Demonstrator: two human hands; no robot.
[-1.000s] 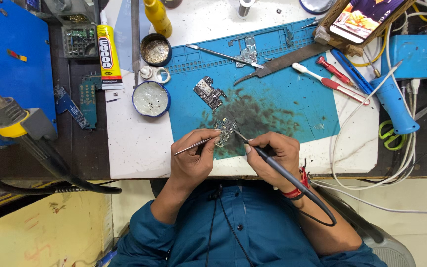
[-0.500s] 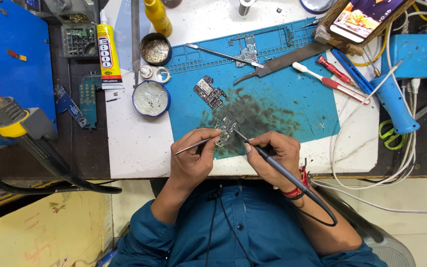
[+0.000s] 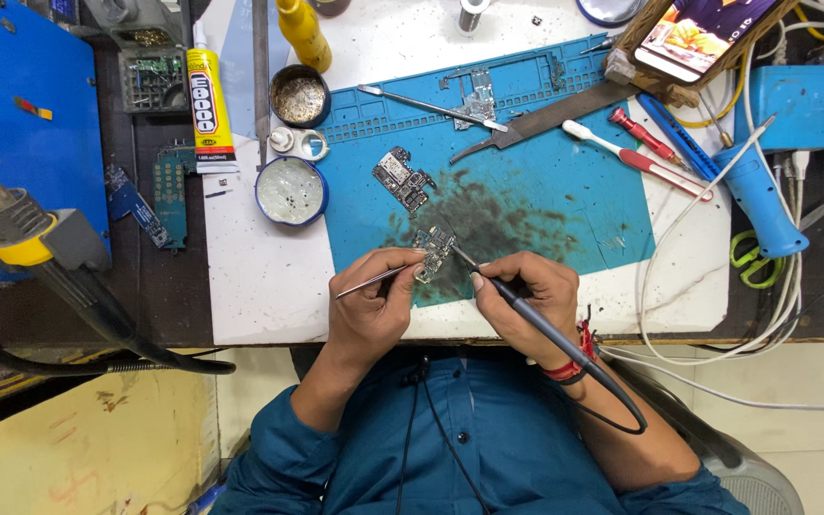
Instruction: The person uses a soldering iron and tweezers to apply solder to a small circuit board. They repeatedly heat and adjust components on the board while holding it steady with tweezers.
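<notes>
A small circuit board (image 3: 434,250) lies on the blue work mat (image 3: 565,191), near its front edge. My left hand (image 3: 371,307) grips metal tweezers (image 3: 366,283) and rests against the board. My right hand (image 3: 525,298) holds a dark soldering iron (image 3: 526,307) like a pen. Its tip touches the board's right side. The iron's black cable runs back over my right wrist. A second, larger circuit board (image 3: 403,178) lies further back on the mat.
A round blue tin (image 3: 291,191), a small dark pot (image 3: 299,95) and a yellow glue tube (image 3: 209,105) stand at left. A toothbrush (image 3: 633,159), red screwdriver (image 3: 646,136), metal file (image 3: 550,119), blue tool (image 3: 755,200) and white cables lie at right. A hot-air handle (image 3: 11,224) sits far left.
</notes>
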